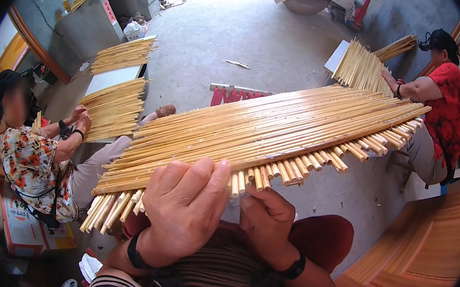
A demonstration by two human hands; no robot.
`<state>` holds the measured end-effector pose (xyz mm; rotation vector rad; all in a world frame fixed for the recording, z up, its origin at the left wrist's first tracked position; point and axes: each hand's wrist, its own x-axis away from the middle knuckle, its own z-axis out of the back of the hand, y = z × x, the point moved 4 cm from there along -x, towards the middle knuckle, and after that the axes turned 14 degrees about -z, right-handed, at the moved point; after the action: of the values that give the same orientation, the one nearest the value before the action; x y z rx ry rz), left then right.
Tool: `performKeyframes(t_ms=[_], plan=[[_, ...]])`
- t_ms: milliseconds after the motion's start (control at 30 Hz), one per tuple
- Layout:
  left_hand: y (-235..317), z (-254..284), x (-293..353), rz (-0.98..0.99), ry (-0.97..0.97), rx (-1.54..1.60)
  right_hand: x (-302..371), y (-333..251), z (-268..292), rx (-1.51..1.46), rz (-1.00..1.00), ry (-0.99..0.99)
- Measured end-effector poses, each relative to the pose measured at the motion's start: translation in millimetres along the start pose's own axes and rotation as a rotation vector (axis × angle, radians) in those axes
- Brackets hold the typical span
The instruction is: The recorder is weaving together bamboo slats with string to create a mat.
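Gripping a long, flat, yellow stick mat [264, 133] in the middle, the bare left hand [186, 209] curls at seven o'clock. The bare right hand [269, 220] bends at five, hold unclear. Grey concrete floor [213, 35]: twelve.

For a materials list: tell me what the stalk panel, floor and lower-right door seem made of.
Stalk panel: probably dried reed or similar plant stems, smooth and slightly glossy; pale round ends show.
Floor: likely bare concrete, matte; grey and blotchy.
Door: apparently wood or veneer, varnished; brown grain and sheen show.
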<state>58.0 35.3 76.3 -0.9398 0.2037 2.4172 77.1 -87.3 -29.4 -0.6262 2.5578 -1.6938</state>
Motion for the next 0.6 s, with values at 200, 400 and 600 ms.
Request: performKeyframes(t_ms=[200, 400, 600], plan=[[-1, 1, 2, -0.033, 0.009, -0.030, -3, -1, -1, -0.076, -0.045, -0.024], [-2, 5, -1, 0.007, 0.018, -0.005, -5, -8, -10, -0.126, -0.050, -0.040], [-5, 5, 2, -0.009, 0.038, -0.041, -7, -8, -14, -0.154, -0.034, -0.057]])
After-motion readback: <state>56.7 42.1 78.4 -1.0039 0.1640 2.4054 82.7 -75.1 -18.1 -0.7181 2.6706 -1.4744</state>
